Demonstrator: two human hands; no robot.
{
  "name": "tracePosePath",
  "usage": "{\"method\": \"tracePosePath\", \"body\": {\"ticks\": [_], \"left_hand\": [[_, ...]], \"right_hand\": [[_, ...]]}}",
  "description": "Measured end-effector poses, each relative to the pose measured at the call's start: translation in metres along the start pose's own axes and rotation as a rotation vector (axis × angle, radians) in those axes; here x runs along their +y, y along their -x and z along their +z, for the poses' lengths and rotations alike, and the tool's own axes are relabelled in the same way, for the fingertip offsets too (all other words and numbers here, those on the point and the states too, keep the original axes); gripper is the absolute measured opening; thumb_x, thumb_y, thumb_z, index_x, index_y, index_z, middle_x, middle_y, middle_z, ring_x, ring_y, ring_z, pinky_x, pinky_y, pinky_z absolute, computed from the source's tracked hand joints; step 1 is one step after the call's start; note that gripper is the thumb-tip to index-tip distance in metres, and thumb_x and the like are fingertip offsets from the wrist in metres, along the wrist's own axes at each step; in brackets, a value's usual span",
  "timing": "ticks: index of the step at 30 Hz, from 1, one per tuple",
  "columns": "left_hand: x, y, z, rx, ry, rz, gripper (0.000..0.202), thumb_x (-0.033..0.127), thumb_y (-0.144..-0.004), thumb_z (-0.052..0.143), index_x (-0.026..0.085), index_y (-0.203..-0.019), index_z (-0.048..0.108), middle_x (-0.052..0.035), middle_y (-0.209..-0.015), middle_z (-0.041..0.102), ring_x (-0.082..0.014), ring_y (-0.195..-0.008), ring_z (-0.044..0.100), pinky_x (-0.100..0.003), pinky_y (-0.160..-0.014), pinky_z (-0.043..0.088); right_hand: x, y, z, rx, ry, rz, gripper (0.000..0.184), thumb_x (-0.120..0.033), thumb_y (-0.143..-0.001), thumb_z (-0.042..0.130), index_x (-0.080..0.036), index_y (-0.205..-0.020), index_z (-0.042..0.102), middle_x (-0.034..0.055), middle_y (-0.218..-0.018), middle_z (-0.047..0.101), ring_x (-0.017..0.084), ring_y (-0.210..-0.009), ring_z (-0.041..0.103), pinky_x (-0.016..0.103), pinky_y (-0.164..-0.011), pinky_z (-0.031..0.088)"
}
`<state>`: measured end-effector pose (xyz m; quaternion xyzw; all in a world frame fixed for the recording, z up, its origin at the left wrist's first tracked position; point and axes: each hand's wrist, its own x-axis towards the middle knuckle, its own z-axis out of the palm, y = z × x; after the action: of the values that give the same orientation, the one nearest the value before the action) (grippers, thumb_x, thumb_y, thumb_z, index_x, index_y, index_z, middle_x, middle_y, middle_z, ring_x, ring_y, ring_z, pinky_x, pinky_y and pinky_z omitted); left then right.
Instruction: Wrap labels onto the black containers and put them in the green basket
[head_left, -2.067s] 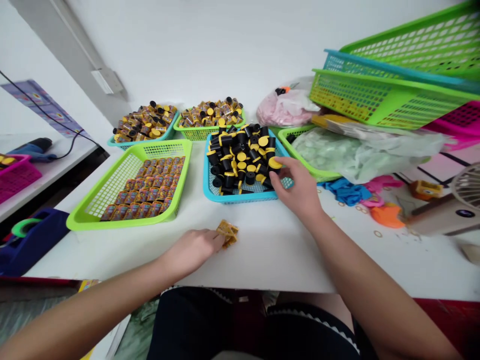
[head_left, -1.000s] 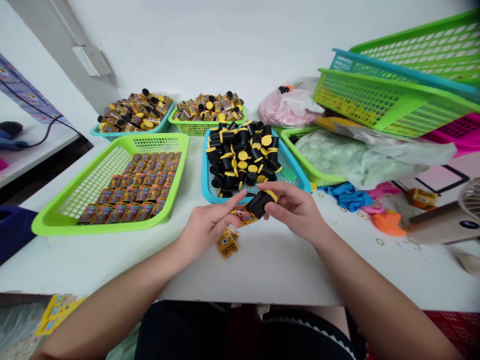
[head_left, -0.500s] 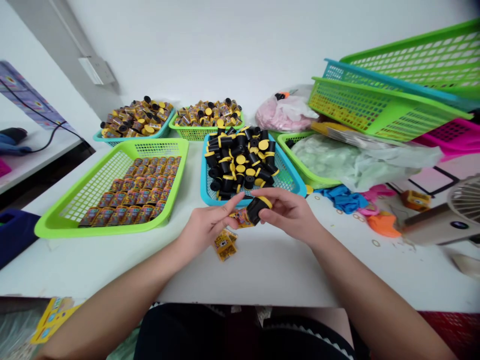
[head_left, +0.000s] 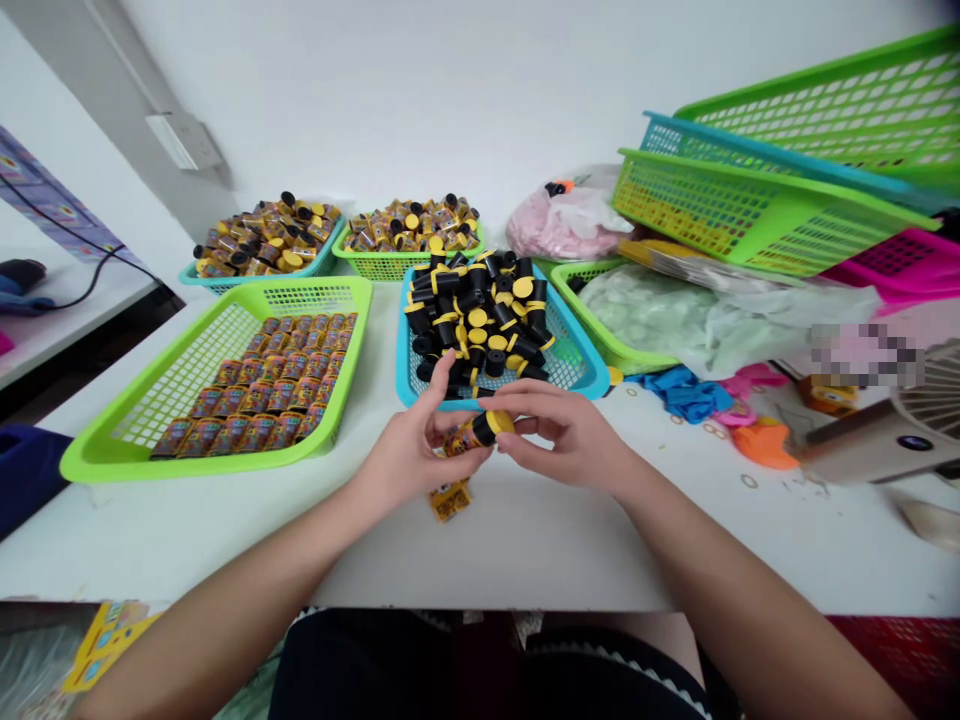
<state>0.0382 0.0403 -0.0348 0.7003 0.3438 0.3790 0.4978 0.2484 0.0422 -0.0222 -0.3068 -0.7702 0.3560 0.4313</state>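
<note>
Between my hands is a small black canister (head_left: 484, 430) with a yellow lid, lying tilted with the lid toward the right. A printed yellow-orange sleeve (head_left: 460, 438) covers most of its body. My left hand (head_left: 409, 450) is closed around the sleeved end, one finger raised. The fingertips of my right hand (head_left: 566, 435) pinch the lid end. Just below, a small pile of flat printed sleeves (head_left: 451, 503) lies on the white table. Beyond my hands, a blue basket (head_left: 405, 378) holds many bare black canisters (head_left: 471, 300) with yellow lids.
At left, a green basket (head_left: 97, 463) holds rows of sleeved canisters (head_left: 251, 410). Two more filled baskets stand by the wall. Stacked baskets (head_left: 750, 205), plastic bags (head_left: 652, 310), deflated balloons (head_left: 682, 393) and a small fan (head_left: 877, 440) occupy the right side.
The sleeve now covers more of the canister, leaving just a narrow black band near the lid. My left hand has shifted its grip, and the canister has moved slightly left.
</note>
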Motion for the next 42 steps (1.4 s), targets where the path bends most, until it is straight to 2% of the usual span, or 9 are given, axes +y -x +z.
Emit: {"method": "tracePosePath", "body": {"ticks": [6,11,15,20,27,32,38,40,42], "left_hand": [[0.0,0.003,-0.003,0.057,-0.256,-0.04,0.105,0.032,-0.083,0.07,0.029,-0.156,-0.005,0.0004,-0.096,0.075,-0.0084,-0.068,0.061,-0.019,-0.07,0.052],[0.009,0.001,0.002,0.13,0.142,-0.037,0.12,0.028,-0.078,0.077,0.03,-0.153,-0.017,0.0001,-0.093,0.076,-0.0089,-0.07,0.064,-0.023,-0.075,0.054],[0.017,-0.004,0.001,0.149,0.442,-0.054,0.129,0.02,-0.074,0.081,0.028,-0.152,-0.021,0.0015,-0.082,0.076,-0.0095,-0.061,0.065,-0.023,-0.067,0.055],[0.017,-0.004,0.003,0.095,0.491,-0.016,0.135,0.022,-0.07,0.084,0.027,-0.151,-0.024,0.0016,-0.078,0.076,-0.014,-0.061,0.07,-0.027,-0.065,0.058],[0.013,0.0,-0.005,0.094,0.327,0.02,0.144,0.038,-0.066,0.087,0.029,-0.148,-0.032,-0.0034,-0.09,0.078,-0.0202,-0.068,0.074,-0.033,-0.065,0.063],[0.018,0.0,-0.008,0.058,0.362,0.036,0.144,0.031,-0.067,0.088,0.026,-0.148,-0.031,-0.0046,-0.089,0.079,-0.0203,-0.071,0.076,-0.032,-0.069,0.064],[0.02,0.002,-0.002,0.183,0.143,0.071,0.126,0.034,-0.072,0.083,0.027,-0.155,-0.012,-0.0075,-0.103,0.077,-0.0208,-0.086,0.075,-0.035,-0.082,0.062],[0.023,0.003,-0.006,0.242,-0.006,0.125,0.101,0.035,-0.072,0.082,0.026,-0.155,0.025,-0.0072,-0.104,0.076,-0.0226,-0.092,0.074,-0.035,-0.083,0.063],[0.031,0.005,-0.015,0.291,-0.182,0.163,0.054,0.036,-0.072,0.081,0.022,-0.123,0.068,-0.007,-0.1,0.077,-0.0249,-0.096,0.073,-0.032,-0.078,0.063]], "right_hand": [[0.003,-0.002,0.004,0.071,0.106,-0.023,0.032,-0.026,-0.083,0.068,-0.023,-0.114,0.068,0.0045,-0.1,0.07,0.012,-0.077,0.069,0.028,-0.073,0.063],[0.006,-0.003,0.011,0.097,0.39,-0.315,0.017,-0.029,-0.094,0.057,-0.024,-0.109,0.065,0.0086,-0.113,0.069,0.018,-0.1,0.068,0.037,-0.09,0.057],[0.006,0.001,0.023,0.089,0.581,-0.439,0.055,-0.044,-0.086,0.066,-0.021,-0.133,0.049,0.0139,-0.12,0.06,0.025,-0.112,0.06,0.044,-0.094,0.053],[0.003,0.008,0.04,0.22,0.66,-0.48,0.062,-0.017,-0.082,0.062,-0.022,-0.139,0.041,0.011,-0.114,0.063,0.025,-0.11,0.06,0.045,-0.094,0.054],[-0.001,0.008,0.045,0.256,0.669,-0.561,0.062,-0.017,-0.082,0.063,-0.019,-0.14,0.042,0.0118,-0.118,0.068,0.026,-0.119,0.061,0.046,-0.099,0.054],[0.001,0.004,0.038,0.208,0.644,-0.606,0.05,-0.018,-0.083,0.063,-0.021,-0.131,0.05,0.0077,-0.11,0.072,0.023,-0.111,0.066,0.045,-0.101,0.052],[0.012,0.004,0.033,0.218,0.724,-0.617,0.049,-0.021,-0.084,0.067,-0.027,-0.13,0.051,0.0049,-0.114,0.07,0.022,-0.118,0.061,0.048,-0.111,0.04],[0.012,0.003,0.024,0.209,0.726,-0.616,0.048,-0.032,-0.083,0.071,-0.031,-0.127,0.053,0.0027,-0.11,0.07,0.022,-0.112,0.064,0.049,-0.112,0.039],[0.011,-0.002,0.008,0.227,0.725,-0.503,0.046,-0.046,-0.083,0.068,-0.03,-0.124,0.055,0.0044,-0.108,0.07,0.025,-0.107,0.065,0.05,-0.107,0.042]]}}
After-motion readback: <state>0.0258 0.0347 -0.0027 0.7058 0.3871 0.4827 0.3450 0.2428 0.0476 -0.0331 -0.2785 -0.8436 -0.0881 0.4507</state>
